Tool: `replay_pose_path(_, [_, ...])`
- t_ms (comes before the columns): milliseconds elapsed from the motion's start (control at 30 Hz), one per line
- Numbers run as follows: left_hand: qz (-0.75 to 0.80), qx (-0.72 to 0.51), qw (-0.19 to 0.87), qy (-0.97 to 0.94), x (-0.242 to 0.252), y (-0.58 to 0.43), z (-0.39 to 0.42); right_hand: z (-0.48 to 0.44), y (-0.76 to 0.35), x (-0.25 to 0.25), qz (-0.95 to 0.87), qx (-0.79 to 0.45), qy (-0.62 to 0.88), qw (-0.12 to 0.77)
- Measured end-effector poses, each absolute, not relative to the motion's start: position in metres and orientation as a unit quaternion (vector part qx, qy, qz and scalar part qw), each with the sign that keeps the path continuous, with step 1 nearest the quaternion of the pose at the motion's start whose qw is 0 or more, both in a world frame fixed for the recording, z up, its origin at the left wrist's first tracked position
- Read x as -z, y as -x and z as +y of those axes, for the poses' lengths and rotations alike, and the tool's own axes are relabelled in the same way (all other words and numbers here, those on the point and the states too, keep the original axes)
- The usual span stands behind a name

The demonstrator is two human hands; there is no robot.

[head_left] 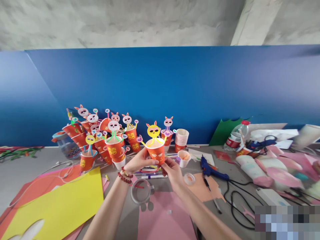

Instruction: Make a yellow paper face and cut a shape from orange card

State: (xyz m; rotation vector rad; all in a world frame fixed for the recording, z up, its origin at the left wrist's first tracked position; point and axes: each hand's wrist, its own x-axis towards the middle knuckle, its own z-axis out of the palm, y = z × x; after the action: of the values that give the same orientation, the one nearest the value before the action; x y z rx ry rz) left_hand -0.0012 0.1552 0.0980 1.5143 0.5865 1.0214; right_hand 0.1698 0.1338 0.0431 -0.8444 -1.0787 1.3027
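Observation:
A red paper cup [155, 154] with a yellow rabbit face [153, 131] on top is held upright between my hands, above the table. Thin yellow arms with purple discs stick out at its sides. My left hand [140, 160], with a dark red bead bracelet at the wrist, is closed around the cup's left side. At the lower right of the cup, the fingers of my right hand [172, 170] grip near its base. Beneath the hands lie a pink paper sheet [165, 213], a roll of clear tape [141, 191] and a marker [154, 177].
Several finished rabbit cups [113, 148] stand at left by the blue partition [150, 83]. A stack of paper cups [182, 140] stands right of centre. Further right are a blue glue gun [212, 170] with black cable and a bottle [236, 136]. Yellow paper [62, 203] lies at front left.

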Motion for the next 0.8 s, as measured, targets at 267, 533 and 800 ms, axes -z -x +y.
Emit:
replay_pose_path(267, [0.270,-0.416,0.564,-0.660,-0.095,0.005,0.157,0.134,-0.166,-0.039,-0.454,-0.571,0.370,0.575])
replay_pose_path(533, [0.284,-0.494,0.594,-0.567,-0.101,-0.004,0.151,0.133,-0.163,-0.038,-0.480,-0.589,0.378,0.529])
replay_pose_path(800, [0.249,-0.553,0.733,-0.309,-0.107,-0.013,0.152,0.132,-0.164,-0.042,-0.481,-0.547,0.381,0.570])
